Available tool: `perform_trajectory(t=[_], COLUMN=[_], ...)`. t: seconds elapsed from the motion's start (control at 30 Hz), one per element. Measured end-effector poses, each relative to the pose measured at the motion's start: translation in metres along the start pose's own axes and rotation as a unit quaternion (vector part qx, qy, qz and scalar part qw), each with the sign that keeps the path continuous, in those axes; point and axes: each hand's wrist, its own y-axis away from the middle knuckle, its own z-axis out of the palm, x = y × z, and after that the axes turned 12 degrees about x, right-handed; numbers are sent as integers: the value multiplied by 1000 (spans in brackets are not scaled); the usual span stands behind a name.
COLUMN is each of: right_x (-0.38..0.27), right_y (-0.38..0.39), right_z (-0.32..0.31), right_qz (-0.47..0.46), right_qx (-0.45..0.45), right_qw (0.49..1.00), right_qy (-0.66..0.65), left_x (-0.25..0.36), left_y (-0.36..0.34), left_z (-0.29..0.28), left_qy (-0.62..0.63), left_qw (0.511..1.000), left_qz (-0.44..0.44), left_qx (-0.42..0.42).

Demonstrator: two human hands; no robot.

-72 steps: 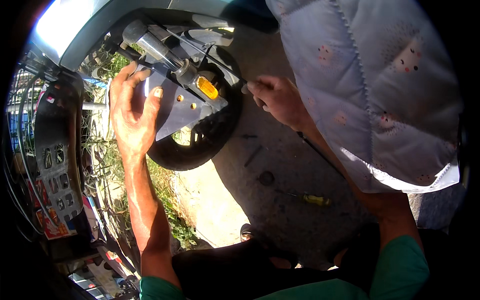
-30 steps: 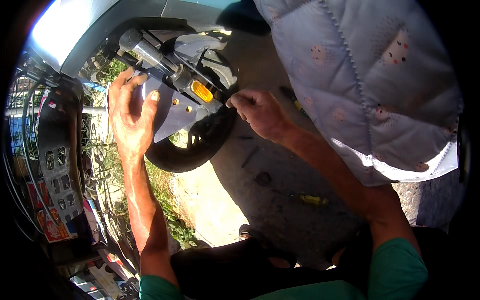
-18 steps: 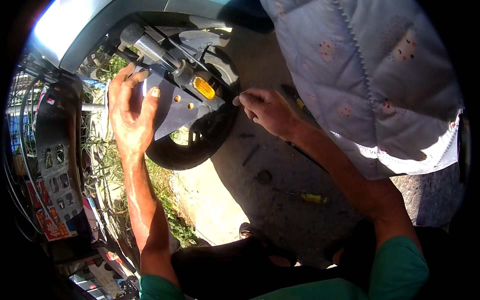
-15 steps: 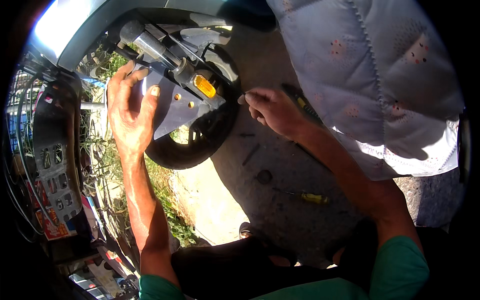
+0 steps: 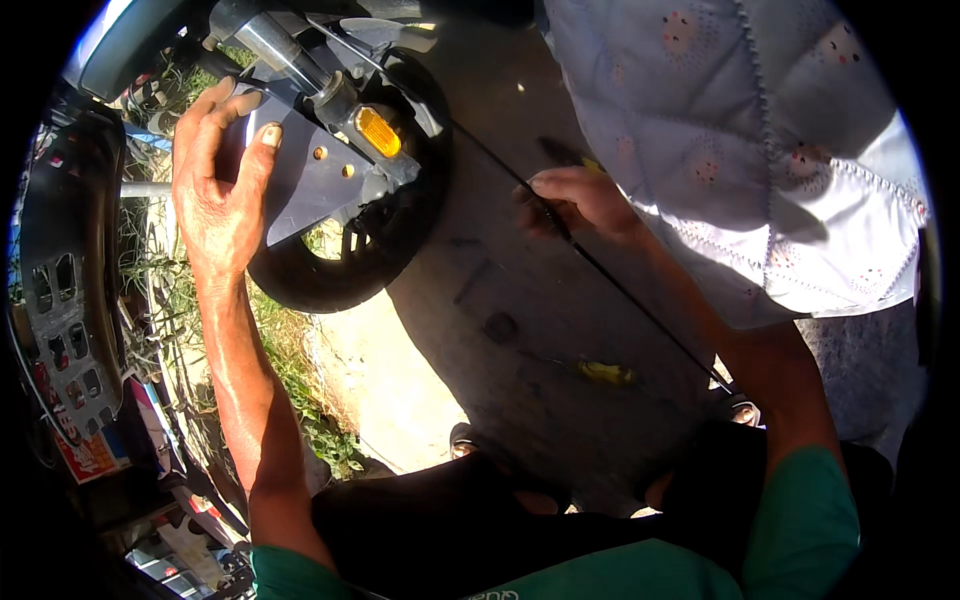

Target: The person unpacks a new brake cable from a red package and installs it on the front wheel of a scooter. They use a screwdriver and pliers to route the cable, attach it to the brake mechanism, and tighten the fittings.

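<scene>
My left hand (image 5: 222, 195) grips the edge of a grey front mudguard (image 5: 305, 185), fingers at its far left and thumb pressed on its near face. The mudguard sits beside a scooter's front wheel (image 5: 325, 285) and fork leg (image 5: 285, 55), which carries an orange reflector (image 5: 378, 131). Off to the right of the wheel, my right hand (image 5: 582, 197) is closed around a thin black cable (image 5: 640, 305). This cable runs from the wheel area through the hand, then slants down to the right toward my foot. My right fingertips are partly in shadow.
A yellow-handled screwdriver (image 5: 606, 373) and a dark round piece (image 5: 500, 327) lie on the shaded ground. A quilted pale cover (image 5: 700, 170) hangs at the right, close to my right forearm. A black slotted panel (image 5: 65, 300) stands at the left, near grass.
My right hand has moved right, away from the wheel, and a long stretch of black cable now shows across the ground. The left hand keeps its hold while the view has shifted slightly.
</scene>
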Motion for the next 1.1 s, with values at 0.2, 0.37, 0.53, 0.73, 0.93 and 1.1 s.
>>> perform_trajectory(t=[0.2,0.37,0.53,0.73,0.93,1.1], right_x=[26,24,15,-11,-38,-26], right_y=[19,36,48,94,130,142], right_z=[-21,-15,11,38,51,51], right_qz=[36,45,13,37,36,22], right_qx=[-13,9,-66,-86,-113,-83], right_qw=[999,996,979,971,966,983], right_qy=[-2,73,194,222,231,164], left_x=[2,72,76,78,85,89], left_y=[14,65,129,140,126,121], left_z=[4,29,84,88,63,54], left_qy=[136,189,305,427,560,540], left_qw=[988,974,823,743,612,627], left_qz=[2,25,-261,-344,-368,-344], left_qx=[73,-120,-403,-385,-419,-445])
